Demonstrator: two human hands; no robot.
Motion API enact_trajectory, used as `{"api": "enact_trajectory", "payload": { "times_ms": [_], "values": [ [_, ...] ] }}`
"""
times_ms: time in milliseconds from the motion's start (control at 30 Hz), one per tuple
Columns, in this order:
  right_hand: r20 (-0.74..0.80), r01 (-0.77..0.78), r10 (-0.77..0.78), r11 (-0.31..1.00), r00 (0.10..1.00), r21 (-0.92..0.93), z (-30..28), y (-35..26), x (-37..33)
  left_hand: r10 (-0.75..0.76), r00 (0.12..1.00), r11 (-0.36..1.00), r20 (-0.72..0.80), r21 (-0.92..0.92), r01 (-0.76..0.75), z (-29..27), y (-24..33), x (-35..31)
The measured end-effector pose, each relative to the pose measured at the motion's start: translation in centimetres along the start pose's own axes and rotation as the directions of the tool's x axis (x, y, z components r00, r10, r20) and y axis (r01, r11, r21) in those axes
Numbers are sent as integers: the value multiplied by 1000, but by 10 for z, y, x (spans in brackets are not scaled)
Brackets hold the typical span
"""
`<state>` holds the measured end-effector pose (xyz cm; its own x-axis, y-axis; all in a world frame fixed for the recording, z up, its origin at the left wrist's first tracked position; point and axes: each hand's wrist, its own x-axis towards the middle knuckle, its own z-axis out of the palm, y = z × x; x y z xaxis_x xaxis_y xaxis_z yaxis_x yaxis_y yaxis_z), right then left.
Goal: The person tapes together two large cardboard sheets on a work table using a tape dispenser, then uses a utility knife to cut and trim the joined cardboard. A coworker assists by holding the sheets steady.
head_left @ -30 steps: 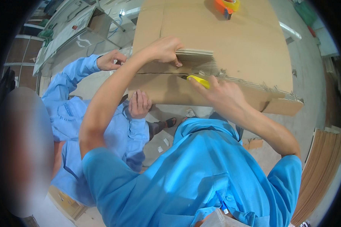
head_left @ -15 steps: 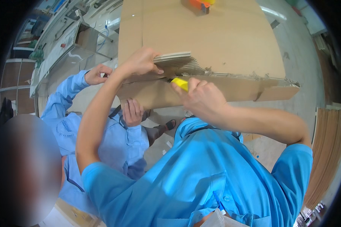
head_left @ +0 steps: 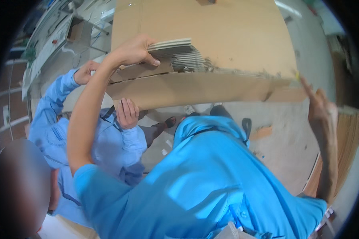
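Observation:
My left hand is closed on the near edge of a stack of corrugated cardboard layers, thumb below and fingers on top. Those layers lie at the front edge of a large brown cardboard sheet. A long cardboard strip hangs along that edge, with a ragged cut line between the two. At the strip's right end is my right hand, wrapped round a yellow utility knife. The knife is blurred, its tip close to the sheet's right corner, and I cannot tell whether it touches.
On the left a co-worker in light blue has one hand on the strip's lower edge and the other hand near its left end. A metal-legged workbench stands at far left. Stacked cardboard leans at the right.
My right hand has swung far right with the knife, from beside my left hand to the strip's right end. In the picture, the cardboard and my left hand have shifted left and slightly up.

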<state>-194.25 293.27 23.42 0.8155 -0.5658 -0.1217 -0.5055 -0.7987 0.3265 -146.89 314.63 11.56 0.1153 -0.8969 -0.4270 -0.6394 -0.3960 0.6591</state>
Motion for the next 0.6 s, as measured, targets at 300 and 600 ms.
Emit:
{"api": "enact_trajectory", "payload": {
  "times_ms": [300,600],
  "values": [
    [-237,369,-287,789,928,491,22,-86,11,-72,997,995,-1,-69,72,-2,-9,6],
    [-244,329,-229,498,942,802,42,-132,54,107,983,993,-147,-39,-113,11,-12,-17]
  ]
}}
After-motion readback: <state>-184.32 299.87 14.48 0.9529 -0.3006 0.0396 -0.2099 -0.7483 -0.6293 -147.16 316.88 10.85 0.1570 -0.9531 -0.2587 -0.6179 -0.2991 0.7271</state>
